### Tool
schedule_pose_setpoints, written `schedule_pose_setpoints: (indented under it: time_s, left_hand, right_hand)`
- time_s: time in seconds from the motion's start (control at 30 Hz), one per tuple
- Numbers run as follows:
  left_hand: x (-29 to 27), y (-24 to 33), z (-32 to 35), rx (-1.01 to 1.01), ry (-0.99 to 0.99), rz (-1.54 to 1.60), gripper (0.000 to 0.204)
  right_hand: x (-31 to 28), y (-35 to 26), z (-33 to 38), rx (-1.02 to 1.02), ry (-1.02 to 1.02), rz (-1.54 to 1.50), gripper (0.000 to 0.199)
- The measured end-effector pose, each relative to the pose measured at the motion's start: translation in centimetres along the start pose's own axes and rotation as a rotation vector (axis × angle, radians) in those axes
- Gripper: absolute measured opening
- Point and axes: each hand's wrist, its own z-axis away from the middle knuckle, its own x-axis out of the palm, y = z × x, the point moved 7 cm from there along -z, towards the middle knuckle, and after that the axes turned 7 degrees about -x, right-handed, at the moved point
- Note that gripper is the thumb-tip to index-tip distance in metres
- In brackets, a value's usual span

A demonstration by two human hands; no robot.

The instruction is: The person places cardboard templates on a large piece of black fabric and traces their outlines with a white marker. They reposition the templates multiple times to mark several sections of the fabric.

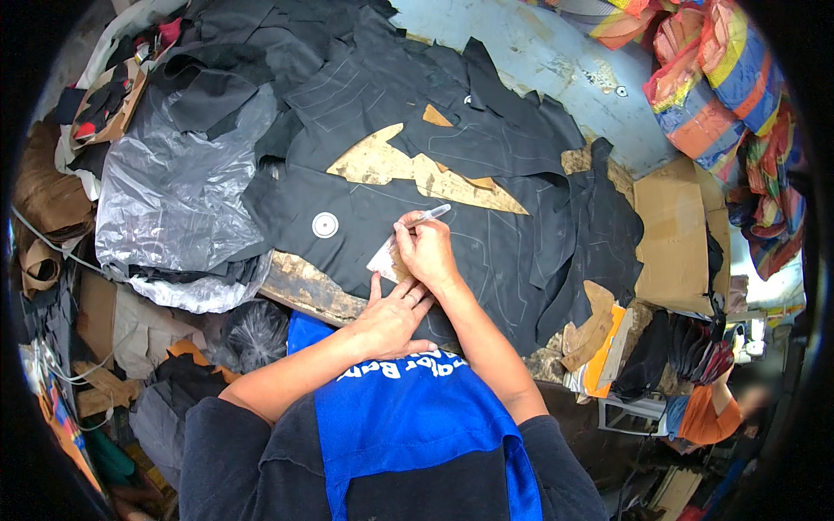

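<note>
My right hand [427,253] grips a slim, pale pen [432,214], its tip hidden behind the fingers. Under that hand lies a small light-coloured template [384,260] with a worn brown part, flat on a sheet of black material [365,204]. My left hand [393,318] rests just nearer, fingers stretched out, fingertips pressing on the template's near end. Thin pale outlines are drawn across the black sheet. Left of my right hand sits a round white disc [325,226] with a dark centre.
Through cut-outs the worn tabletop [369,159] shows. A clear plastic bag [178,195] with dark material lies at left. At right stand a cardboard box [673,234] and an orange-white stack [610,352]. Colourful mesh sacks [699,95] bulge at far right; a person in orange [711,415] is beyond.
</note>
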Motion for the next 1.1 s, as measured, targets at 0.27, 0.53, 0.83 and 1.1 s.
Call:
schedule_pose_setpoints:
  time_s: [0.27, 0.53, 0.83, 1.1]
  left_hand:
    - [0.2, -0.1, -0.1, -0.005, -0.006, -0.024, 0.085]
    - [0.0, -0.1, -0.2, -0.002, 0.026, 0.003, 0.082]
    - [0.0, 0.1, -0.3, -0.023, -0.021, -0.021, 0.081]
    - [-0.3, 0.1, -0.3, -0.029, -0.014, -0.030, 0.079]
  right_hand:
    - [-0.3, 0.4, 0.4, 0.032, 0.058, -0.005, 0.011]
    - [-2.5, -0.7, 1.2, -0.103, 0.081, 0.219, 0.012]
    - [-6.1, 2.8, 5.3, 0.236, 0.210, -0.087, 0.012]
    - [-6.9, -1.4, 7.2, -0.065, 0.052, 0.219, 0.005]
